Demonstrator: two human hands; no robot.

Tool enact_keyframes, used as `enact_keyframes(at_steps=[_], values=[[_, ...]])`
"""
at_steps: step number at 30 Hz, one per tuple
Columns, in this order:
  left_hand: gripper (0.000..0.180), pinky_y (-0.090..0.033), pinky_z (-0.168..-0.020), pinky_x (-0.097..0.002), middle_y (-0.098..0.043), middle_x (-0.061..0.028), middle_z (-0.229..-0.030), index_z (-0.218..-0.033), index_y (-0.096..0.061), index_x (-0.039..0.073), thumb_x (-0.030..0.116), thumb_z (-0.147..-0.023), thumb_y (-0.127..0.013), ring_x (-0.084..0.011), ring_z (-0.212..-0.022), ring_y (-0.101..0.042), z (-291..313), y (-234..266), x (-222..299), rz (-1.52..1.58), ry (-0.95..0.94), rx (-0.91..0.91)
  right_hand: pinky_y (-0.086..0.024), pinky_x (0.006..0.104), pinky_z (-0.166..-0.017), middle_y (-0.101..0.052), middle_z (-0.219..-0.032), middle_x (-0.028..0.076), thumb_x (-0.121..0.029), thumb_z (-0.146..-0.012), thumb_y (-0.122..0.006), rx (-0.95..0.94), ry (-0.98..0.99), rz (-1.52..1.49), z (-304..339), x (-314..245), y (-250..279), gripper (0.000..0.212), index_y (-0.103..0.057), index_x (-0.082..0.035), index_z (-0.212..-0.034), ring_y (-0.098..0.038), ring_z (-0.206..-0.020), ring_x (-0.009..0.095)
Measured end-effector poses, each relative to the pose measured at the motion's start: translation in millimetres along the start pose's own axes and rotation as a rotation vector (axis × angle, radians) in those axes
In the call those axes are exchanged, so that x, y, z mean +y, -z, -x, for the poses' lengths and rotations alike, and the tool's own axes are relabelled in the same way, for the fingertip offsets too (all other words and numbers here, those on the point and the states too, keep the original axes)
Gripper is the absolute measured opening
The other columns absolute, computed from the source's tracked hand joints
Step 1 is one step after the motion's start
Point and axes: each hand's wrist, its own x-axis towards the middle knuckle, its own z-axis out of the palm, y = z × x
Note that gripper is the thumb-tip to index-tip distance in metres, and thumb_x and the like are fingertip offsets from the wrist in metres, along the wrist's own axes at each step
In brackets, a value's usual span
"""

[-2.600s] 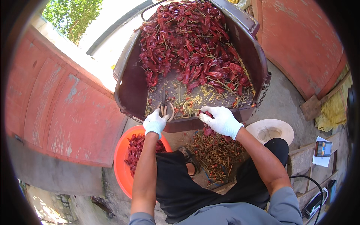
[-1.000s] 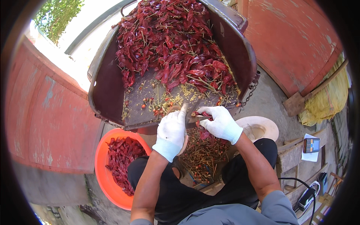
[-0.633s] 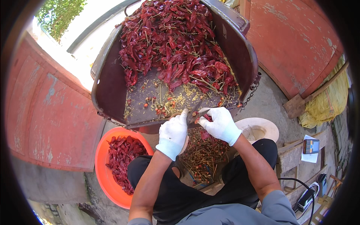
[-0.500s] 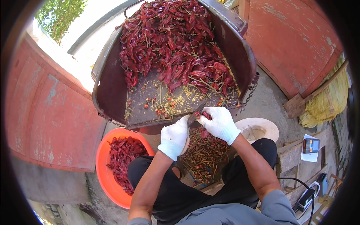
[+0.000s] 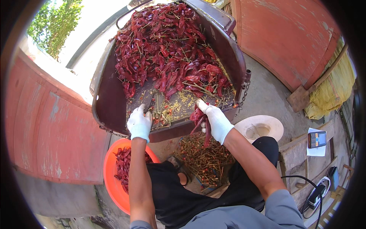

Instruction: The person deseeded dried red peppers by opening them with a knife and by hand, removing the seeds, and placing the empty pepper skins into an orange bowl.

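My gloved left hand [image 5: 140,124] is at the left part of the metal bed's front edge, curled around what looks like a pair of scissors [image 5: 152,104]. Only a slim dark blade shows beyond the fingers, and the handles are hidden. At the right, over the same edge, my gloved right hand [image 5: 215,121] is closed on a bunch of dried red chillies [image 5: 196,117], which hang below the palm. A large heap of dried chillies [image 5: 164,49] fills the back of the maroon metal bed [image 5: 110,84]. Seeds and stem bits lie on its floor near my hands.
An orange basin [image 5: 110,171] of red chillies stands by my left leg. Cut stems [image 5: 202,156] are piled between my legs. A pale hat [image 5: 274,128] lies at right, near a wooden rack holding a phone [image 5: 317,139]. A chain [image 5: 244,93] hangs from the bed's corner.
My hands have moved apart. The left went left with the dark blade, down over the bed floor; the right shifted slightly, and more chillies now show in it.
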Motion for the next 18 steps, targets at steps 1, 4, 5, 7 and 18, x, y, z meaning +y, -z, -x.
enact_keyframes(at_steps=[1, 4, 5, 7, 18], values=[[0.047, -0.053, -0.09, -0.0401, -0.07, -0.0179, -0.112, -0.13, -0.062, 0.007, 0.025, -0.088, -0.07, -0.032, -0.102, -0.068, 7, 0, 12, 0.244, -0.055, 0.066, -0.04, 0.0303, -0.052, -0.055, -0.072, 0.0, -0.046, -0.096, -0.061, 0.027, -0.03, -0.022, -2, 1, -1, 0.032, -0.059, -0.014, -0.09, -0.046, -0.055, 0.013], [0.06, -0.049, -0.099, -0.0388, -0.064, -0.0202, -0.124, -0.131, -0.06, 0.003, 0.035, -0.084, -0.078, -0.0336, -0.115, -0.062, 51, 31, 94, 0.642, -0.272, -0.058, -0.04, 0.029, -0.051, -0.054, -0.071, -0.001, -0.051, -0.096, -0.058, 0.095, -0.105, -0.111, -9, 9, 0, 0.035, -0.06, -0.017, -0.088, -0.047, -0.055, 0.013], [0.066, -0.05, -0.095, -0.0336, -0.059, -0.0168, -0.131, -0.136, -0.055, 0.0, 0.029, -0.082, -0.078, -0.025, -0.118, -0.06, 68, 37, 109, 0.61, -0.321, -0.103, -0.04, 0.0285, -0.05, -0.054, -0.071, -0.001, -0.052, -0.097, -0.058, 0.08, -0.123, -0.138, -10, 12, -2, 0.035, -0.06, -0.018, -0.088, -0.047, -0.054, 0.013], [0.086, -0.048, -0.1, -0.043, -0.054, -0.0204, -0.137, -0.14, -0.053, 0.007, 0.045, -0.071, -0.085, -0.0359, -0.121, -0.057, 87, 48, 138, 0.421, -0.484, -0.057, -0.04, 0.0274, -0.049, -0.054, -0.069, -0.001, -0.052, -0.097, -0.057, 0.06, -0.157, -0.189, -16, 18, -2, 0.036, -0.061, -0.018, -0.087, -0.047, -0.053, 0.013], [0.073, -0.052, -0.092, -0.0427, -0.061, -0.0196, -0.126, -0.138, -0.054, 0.009, 0.026, -0.074, -0.082, -0.0359, -0.111, -0.062, 87, 35, 116, 0.142, -0.375, -0.012, -0.052, 0.0345, -0.068, -0.065, -0.093, 0.003, -0.038, -0.106, -0.043, -0.181, -0.166, -0.319, -14, 40, -32, 0.028, -0.059, -0.016, -0.109, -0.061, -0.076, 0.016]])
